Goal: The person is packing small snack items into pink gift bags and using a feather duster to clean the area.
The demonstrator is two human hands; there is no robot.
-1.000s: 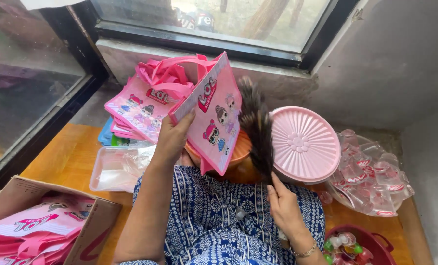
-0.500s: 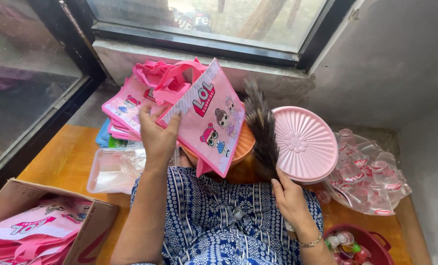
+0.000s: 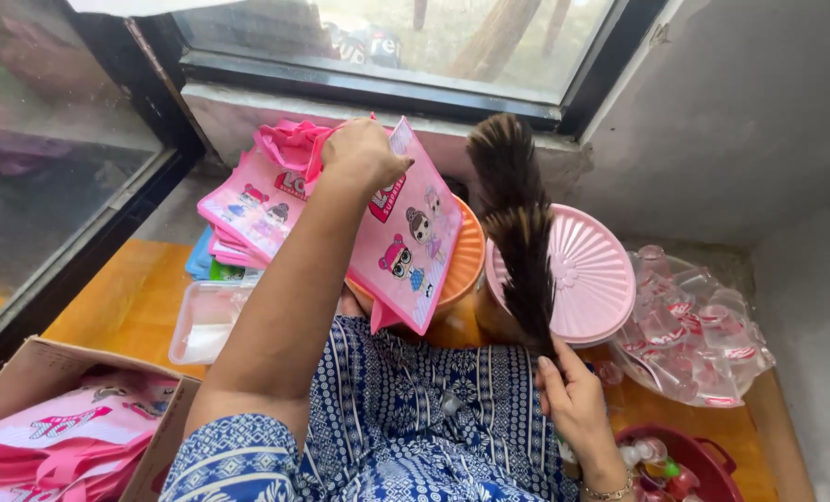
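From the head camera, looking down past your blue patterned lap (image 3: 415,418), your left hand (image 3: 364,153) is raised near the window sill with its fingers curled tight on the upper edge of a pink cartoon-print bag (image 3: 406,237); the bag hangs tilted from that grip, its printed face turned toward you, in front of an orange round container (image 3: 466,260) and just beside the stack of matching pink bags (image 3: 257,200) that lies against the wall under the window. Your right hand (image 3: 578,404) sits lower, by your right knee, with its fingers wrapped around the handle of a dark feather duster (image 3: 517,223) whose plumes stand upright and cross in front of a round pink ribbed lid (image 3: 592,274). To the right of that lid lies a clear plastic bag of small cups (image 3: 698,321), and below your right wrist a dark red tub (image 3: 689,460) holds small bottles. On the wooden floor to your left rests a clear shallow tray (image 3: 201,321), touching the blue and green packets under the bag stack, and nearer the bottom left corner an open cardboard box (image 3: 52,372) holds more pink bags.
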